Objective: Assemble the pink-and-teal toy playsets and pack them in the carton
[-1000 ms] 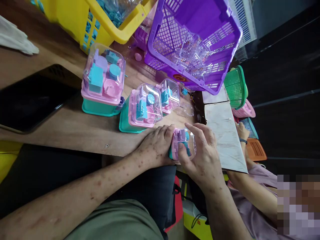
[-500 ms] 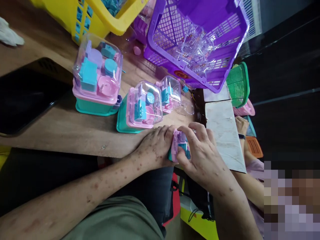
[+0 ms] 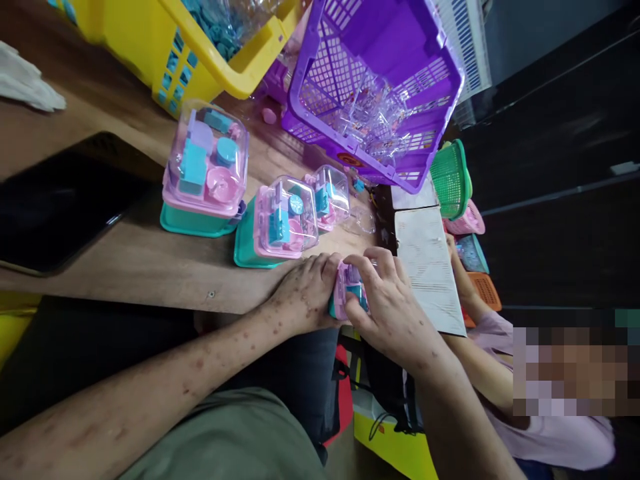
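Right fingers point(image 3: 364, 269) arched over toy box point(image 3: 341, 291), left fingers point(image 3: 329, 268) against its side

The gripped box point(image 3: 341, 291) is teal below, pink above; the basket point(image 3: 395, 33) is purple with lattice sides, the crate point(image 3: 130, 50) yellow, the distant tub point(image 3: 483, 257) perhaps pale blue.

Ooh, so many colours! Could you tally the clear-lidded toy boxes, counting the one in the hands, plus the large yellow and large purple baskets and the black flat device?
Clear-lidded toy boxes: 4
Large yellow basket: 1
Large purple basket: 1
Black flat device: 1
Total: 7
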A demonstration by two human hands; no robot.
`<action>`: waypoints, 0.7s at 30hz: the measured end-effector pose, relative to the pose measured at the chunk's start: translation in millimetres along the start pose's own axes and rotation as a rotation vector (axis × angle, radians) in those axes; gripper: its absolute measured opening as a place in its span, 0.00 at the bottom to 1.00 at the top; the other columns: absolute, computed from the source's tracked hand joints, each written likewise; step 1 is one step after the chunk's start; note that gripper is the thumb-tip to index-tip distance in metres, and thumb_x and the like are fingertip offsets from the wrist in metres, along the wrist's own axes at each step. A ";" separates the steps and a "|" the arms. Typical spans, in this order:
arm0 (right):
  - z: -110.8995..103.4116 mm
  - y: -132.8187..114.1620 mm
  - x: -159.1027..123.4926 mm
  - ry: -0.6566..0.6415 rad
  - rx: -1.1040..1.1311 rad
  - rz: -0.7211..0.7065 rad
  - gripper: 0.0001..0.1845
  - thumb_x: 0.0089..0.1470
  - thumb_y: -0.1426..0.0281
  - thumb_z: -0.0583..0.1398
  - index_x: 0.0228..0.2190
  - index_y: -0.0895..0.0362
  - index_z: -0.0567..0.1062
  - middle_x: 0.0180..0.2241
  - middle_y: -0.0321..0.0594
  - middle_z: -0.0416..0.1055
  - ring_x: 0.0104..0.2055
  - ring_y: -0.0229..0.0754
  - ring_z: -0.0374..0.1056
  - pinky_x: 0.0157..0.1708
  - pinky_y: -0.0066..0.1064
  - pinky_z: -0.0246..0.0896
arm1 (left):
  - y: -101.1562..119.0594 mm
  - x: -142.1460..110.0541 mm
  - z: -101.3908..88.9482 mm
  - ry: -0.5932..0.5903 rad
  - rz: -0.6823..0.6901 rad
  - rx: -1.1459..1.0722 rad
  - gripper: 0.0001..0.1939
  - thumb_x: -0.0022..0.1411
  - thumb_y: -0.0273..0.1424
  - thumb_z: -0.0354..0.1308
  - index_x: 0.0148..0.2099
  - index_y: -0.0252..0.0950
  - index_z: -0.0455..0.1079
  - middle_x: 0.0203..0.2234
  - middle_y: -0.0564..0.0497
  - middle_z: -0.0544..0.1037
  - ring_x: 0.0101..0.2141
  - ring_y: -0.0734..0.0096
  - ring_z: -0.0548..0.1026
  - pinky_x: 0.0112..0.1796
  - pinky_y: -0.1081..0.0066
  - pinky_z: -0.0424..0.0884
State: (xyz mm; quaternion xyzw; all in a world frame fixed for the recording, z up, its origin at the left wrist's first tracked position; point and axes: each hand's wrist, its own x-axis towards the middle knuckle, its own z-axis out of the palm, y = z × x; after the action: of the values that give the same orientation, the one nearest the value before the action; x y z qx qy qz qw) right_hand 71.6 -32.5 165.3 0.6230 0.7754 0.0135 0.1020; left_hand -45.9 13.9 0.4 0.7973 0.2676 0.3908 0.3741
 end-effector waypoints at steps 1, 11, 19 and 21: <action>4.1 0.5 -2.9 0.034 0.046 0.016 0.26 0.67 0.68 0.57 0.64 0.55 0.70 0.61 0.56 0.65 0.63 0.65 0.65 0.65 0.65 0.68 | 0.0 -0.1 0.4 0.006 0.002 0.000 0.54 0.59 0.47 0.76 0.73 0.37 0.45 0.67 0.31 0.71 0.67 0.34 0.74 0.67 0.41 0.72; 33.8 -0.6 -8.9 0.381 0.175 0.077 0.25 0.74 0.67 0.57 0.67 0.53 0.74 0.62 0.55 0.75 0.65 0.62 0.72 0.66 0.62 0.70 | 2.9 0.3 -0.9 0.001 -0.011 0.040 0.56 0.56 0.44 0.78 0.74 0.32 0.47 0.67 0.27 0.72 0.66 0.33 0.75 0.66 0.42 0.73; 30.0 -9.0 -6.1 0.379 0.067 0.055 0.23 0.70 0.68 0.59 0.63 0.56 0.77 0.58 0.56 0.77 0.59 0.64 0.72 0.60 0.65 0.72 | 5.3 -0.8 -0.8 -0.015 -0.038 0.029 0.54 0.58 0.48 0.77 0.72 0.33 0.50 0.67 0.29 0.71 0.67 0.33 0.74 0.66 0.44 0.73; 28.3 -11.0 -6.1 0.362 0.042 0.056 0.22 0.70 0.69 0.59 0.62 0.55 0.77 0.58 0.55 0.77 0.59 0.64 0.72 0.60 0.64 0.72 | 5.8 -0.9 -1.5 -0.019 -0.046 0.029 0.54 0.57 0.47 0.77 0.72 0.33 0.50 0.67 0.29 0.71 0.66 0.33 0.74 0.66 0.44 0.73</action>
State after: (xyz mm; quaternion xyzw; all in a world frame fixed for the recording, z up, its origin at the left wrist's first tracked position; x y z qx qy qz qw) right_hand 67.2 -43.9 136.9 0.6336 0.7637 0.1120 -0.0528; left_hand -46.9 10.5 5.3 0.7998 0.2881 0.3706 0.3740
